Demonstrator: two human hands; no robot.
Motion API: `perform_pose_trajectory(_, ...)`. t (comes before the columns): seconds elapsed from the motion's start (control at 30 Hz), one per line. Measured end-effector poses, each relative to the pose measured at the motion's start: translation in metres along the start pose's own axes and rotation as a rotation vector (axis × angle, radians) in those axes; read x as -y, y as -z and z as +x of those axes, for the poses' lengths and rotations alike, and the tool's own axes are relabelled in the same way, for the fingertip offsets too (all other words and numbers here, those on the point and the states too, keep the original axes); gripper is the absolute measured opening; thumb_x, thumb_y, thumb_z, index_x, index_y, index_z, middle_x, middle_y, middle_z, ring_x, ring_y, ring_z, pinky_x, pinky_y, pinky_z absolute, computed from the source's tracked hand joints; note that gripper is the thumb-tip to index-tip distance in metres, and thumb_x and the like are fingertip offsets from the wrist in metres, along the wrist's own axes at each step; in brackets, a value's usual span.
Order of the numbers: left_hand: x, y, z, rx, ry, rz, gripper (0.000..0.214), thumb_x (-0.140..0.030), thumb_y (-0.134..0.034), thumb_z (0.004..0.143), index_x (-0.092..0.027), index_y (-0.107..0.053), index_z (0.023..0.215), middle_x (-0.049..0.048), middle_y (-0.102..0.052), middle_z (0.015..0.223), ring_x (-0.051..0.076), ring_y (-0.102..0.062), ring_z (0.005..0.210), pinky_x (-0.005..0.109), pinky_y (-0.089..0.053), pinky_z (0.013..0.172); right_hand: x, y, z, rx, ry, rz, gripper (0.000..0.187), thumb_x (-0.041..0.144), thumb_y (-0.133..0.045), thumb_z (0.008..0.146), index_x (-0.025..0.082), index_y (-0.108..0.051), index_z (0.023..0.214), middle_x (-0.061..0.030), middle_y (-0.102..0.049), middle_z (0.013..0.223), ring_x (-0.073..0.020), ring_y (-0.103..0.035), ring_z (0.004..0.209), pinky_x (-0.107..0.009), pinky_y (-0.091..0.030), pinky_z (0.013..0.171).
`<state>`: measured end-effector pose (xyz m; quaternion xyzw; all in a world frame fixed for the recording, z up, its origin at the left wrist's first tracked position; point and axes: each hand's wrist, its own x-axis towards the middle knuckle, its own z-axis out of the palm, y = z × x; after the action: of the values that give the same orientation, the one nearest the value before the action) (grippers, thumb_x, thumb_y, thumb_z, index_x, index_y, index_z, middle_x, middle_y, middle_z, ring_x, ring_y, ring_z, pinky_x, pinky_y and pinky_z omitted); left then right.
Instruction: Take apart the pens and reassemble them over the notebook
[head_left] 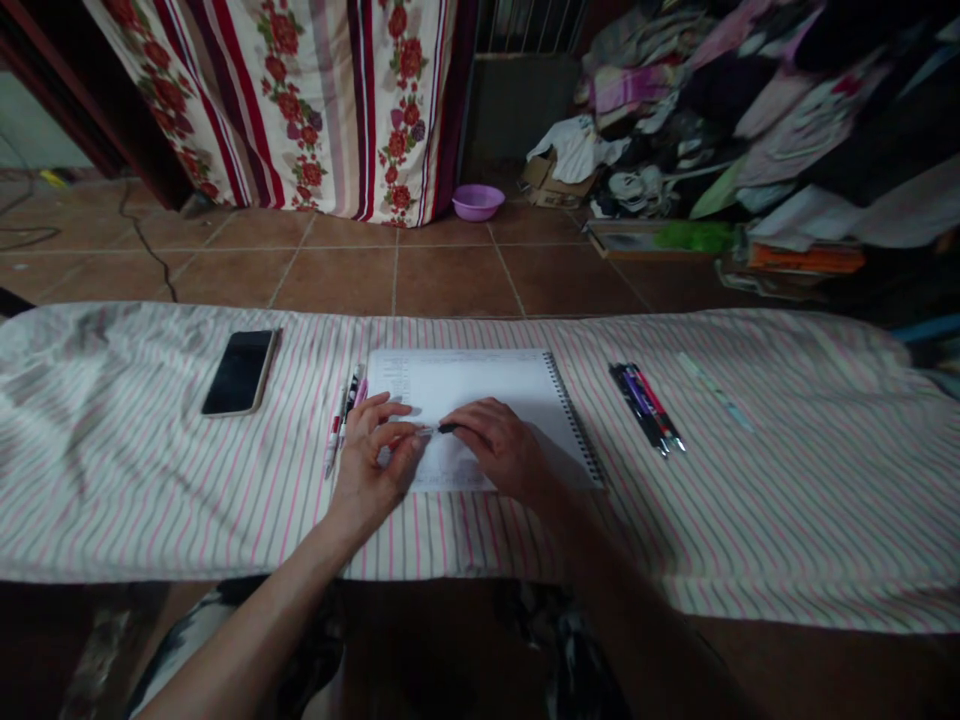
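Above the spiral notebook, my left hand pinches the clear, slim end of a pen between thumb and forefinger, its other fingers loosely spread. My right hand is closed round the dark part of the same pen, and its fingers hide most of that end. Whether the clear and dark parts are joined or apart I cannot tell. Faint printing shows on the notebook page. Beside my left hand, several pens lie along the notebook's left edge.
A phone lies on the striped cloth at left. Several dark, purple and red pens lie right of the notebook, with a pale ruler-like strip beyond. On the floor are a purple basin and a cardboard box.
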<state>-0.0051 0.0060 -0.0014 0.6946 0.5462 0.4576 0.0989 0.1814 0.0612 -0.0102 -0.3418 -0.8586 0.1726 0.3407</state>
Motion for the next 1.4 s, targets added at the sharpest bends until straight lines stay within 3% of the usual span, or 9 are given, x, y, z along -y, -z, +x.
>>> perform_pose_trajectory(0.17,-0.002,-0.005,0.006,-0.07,-0.029,-0.008,0.009,-0.014,-0.059,0.078,-0.022,-0.062,0.082,0.0019,-0.064,0.094,0.021,-0.05,0.109,0.046,-0.041,0.095,-0.001,0.003,0.002,-0.019,0.018,-0.013,0.019,0.022,-0.046,0.089,0.02,-0.064,0.096,-0.0047,-0.069,0.088,-0.0181,-0.059,0.084,-0.035,-0.046,0.078)
perform_pose_trajectory(0.47,-0.002,-0.007,0.006,-0.084,-0.008,0.006,0.009,-0.015,-0.059,0.078,-0.022,-0.062,0.082,0.0015,-0.064,0.092,0.021,-0.051,0.108,0.046,-0.041,0.095,0.005,-0.004,0.002,-0.032,0.032,0.047,0.022,0.021,-0.048,0.088,0.02,-0.061,0.105,-0.0054,-0.068,0.095,-0.0177,-0.059,0.089,-0.035,-0.046,0.082)
perform_pose_trajectory(0.73,-0.001,-0.008,0.004,-0.082,-0.022,-0.045,0.007,-0.016,-0.06,0.078,-0.021,-0.063,0.081,0.0022,-0.065,0.091,0.02,-0.053,0.105,0.044,-0.042,0.092,0.01,-0.017,0.004,-0.122,-0.011,0.164,0.013,0.025,-0.056,0.085,0.02,-0.066,0.091,-0.004,-0.069,0.084,-0.016,-0.061,0.081,-0.031,-0.049,0.076)
perform_pose_trajectory(0.83,-0.001,-0.006,0.003,-0.073,0.02,-0.12,0.005,-0.019,-0.06,0.078,-0.021,-0.063,0.08,0.003,-0.066,0.091,0.02,-0.055,0.102,0.043,-0.044,0.091,0.012,-0.018,0.005,-0.133,0.006,0.195,0.013,0.023,-0.054,0.085,0.019,-0.066,0.089,-0.0045,-0.07,0.082,-0.0154,-0.062,0.078,-0.03,-0.049,0.074)
perform_pose_trajectory(1.03,-0.004,0.0,0.001,0.062,0.188,-0.336,0.013,-0.022,-0.056,0.081,-0.02,-0.067,0.086,0.0072,-0.065,0.097,0.02,-0.056,0.104,0.041,-0.043,0.094,0.013,-0.015,0.009,-0.168,0.016,0.268,0.014,0.023,-0.054,0.086,0.019,-0.067,0.088,-0.0051,-0.069,0.081,-0.0148,-0.063,0.077,-0.028,-0.05,0.072)
perform_pose_trajectory(1.23,-0.013,0.005,0.0,0.021,0.348,-0.464,0.014,-0.027,-0.057,0.081,-0.02,-0.065,0.089,0.0062,-0.064,0.098,0.019,-0.061,0.095,0.035,-0.05,0.084,0.016,-0.01,0.013,-0.162,0.01,0.38,0.014,0.023,-0.054,0.085,0.018,-0.067,0.086,-0.0055,-0.069,0.08,-0.0145,-0.063,0.077,-0.028,-0.05,0.071)
perform_pose_trajectory(1.4,-0.021,0.008,0.0,-0.024,0.277,-0.465,0.012,-0.024,-0.058,0.08,-0.021,-0.062,0.09,0.0044,-0.062,0.098,0.019,-0.06,0.095,0.032,-0.051,0.079,0.019,-0.007,0.013,-0.168,0.019,0.487,0.012,0.022,-0.055,0.084,0.018,-0.067,0.085,-0.0052,-0.068,0.08,-0.0149,-0.062,0.078,-0.029,-0.049,0.073)
